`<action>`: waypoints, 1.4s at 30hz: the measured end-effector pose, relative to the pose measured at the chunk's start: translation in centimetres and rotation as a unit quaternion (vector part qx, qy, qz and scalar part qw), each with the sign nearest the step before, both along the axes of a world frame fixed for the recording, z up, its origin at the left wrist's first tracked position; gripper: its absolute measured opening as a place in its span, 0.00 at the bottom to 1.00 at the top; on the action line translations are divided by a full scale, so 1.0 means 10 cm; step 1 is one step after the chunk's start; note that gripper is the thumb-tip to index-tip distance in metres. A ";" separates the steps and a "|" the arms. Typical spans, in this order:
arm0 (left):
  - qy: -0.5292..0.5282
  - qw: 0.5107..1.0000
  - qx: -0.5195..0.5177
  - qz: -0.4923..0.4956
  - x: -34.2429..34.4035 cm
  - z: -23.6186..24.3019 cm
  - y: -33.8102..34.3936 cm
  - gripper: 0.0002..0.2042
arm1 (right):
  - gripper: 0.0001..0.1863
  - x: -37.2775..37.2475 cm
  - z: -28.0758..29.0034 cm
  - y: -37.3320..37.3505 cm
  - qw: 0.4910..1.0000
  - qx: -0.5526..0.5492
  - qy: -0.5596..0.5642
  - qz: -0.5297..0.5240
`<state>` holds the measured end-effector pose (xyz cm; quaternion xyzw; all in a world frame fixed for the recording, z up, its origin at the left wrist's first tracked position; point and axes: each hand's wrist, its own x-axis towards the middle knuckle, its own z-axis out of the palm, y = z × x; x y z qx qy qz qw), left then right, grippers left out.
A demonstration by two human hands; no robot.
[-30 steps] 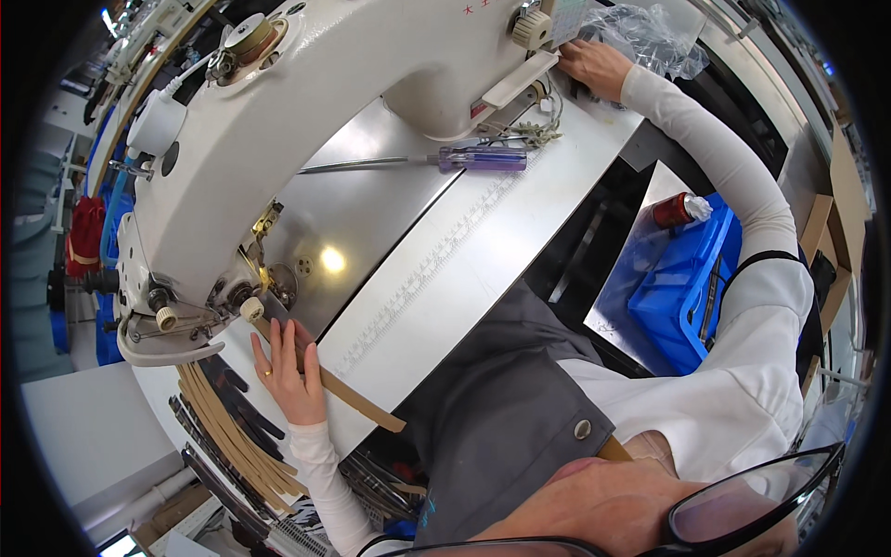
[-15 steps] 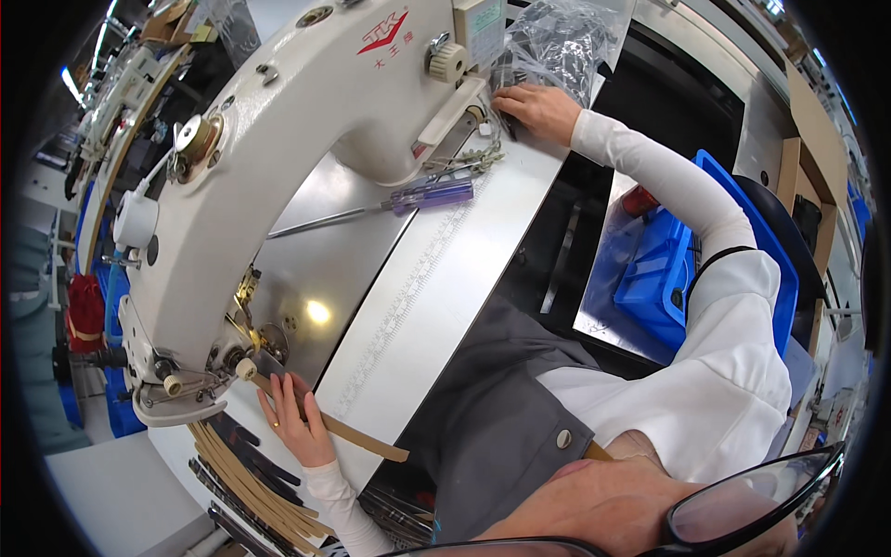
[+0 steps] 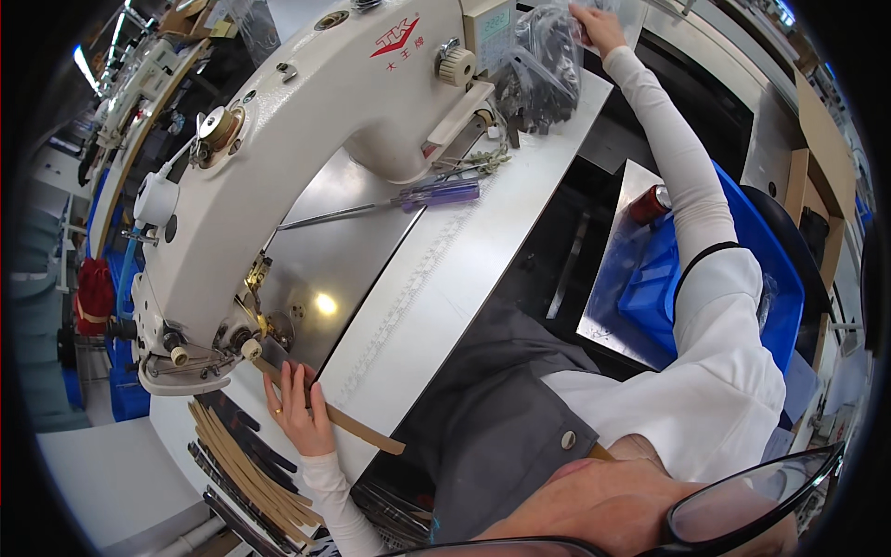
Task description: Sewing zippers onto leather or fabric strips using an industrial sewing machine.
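My left hand (image 3: pixel 299 410) lies flat on a tan leather strap (image 3: pixel 345 422), pressing it on the table just in front of the needle end of a white industrial sewing machine (image 3: pixel 306 121). The strap runs from under the machine head toward the table's near edge. My right hand (image 3: pixel 597 24) reaches far up to the back right and touches a clear plastic bag of dark small parts (image 3: pixel 546 56) beside the machine's column. Whether its fingers grip the bag is hard to tell.
A purple-handled screwdriver (image 3: pixel 408 199) lies on the steel machine bed. A stack of tan and dark straps (image 3: pixel 243 469) sits left of my left hand. A blue bin (image 3: pixel 664 278) with a red can (image 3: pixel 650 202) stands to the right, below the white table (image 3: pixel 464 269).
My right hand has lifted from the table's back edge up to the plastic bag. My left hand stays on the strap by the needle. The view has tilted.
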<state>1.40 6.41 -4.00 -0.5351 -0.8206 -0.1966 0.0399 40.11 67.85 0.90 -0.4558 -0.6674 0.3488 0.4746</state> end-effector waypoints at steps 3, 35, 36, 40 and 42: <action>0.012 1.000 -0.007 0.003 0.03 0.02 -0.02 0.16 | 0.10 -0.45 0.50 -0.53 0.976 0.043 0.210 0.035; 0.006 1.000 0.023 -0.015 0.00 -0.01 -0.07 0.14 | 0.32 -0.77 -0.13 -1.66 0.599 0.407 -0.668 0.173; 0.009 1.000 0.022 -0.019 0.00 -0.01 -0.06 0.14 | 0.27 -0.80 -0.19 -1.59 0.602 0.415 -0.658 0.179; 0.005 1.000 0.019 -0.024 0.00 0.01 -0.03 0.14 | 0.18 -0.81 -0.16 -1.29 0.656 0.390 -0.608 0.220; -0.005 0.999 0.029 -0.031 0.00 -0.01 -0.04 0.14 | 0.17 -0.75 -0.18 -1.31 0.720 0.409 -0.526 0.195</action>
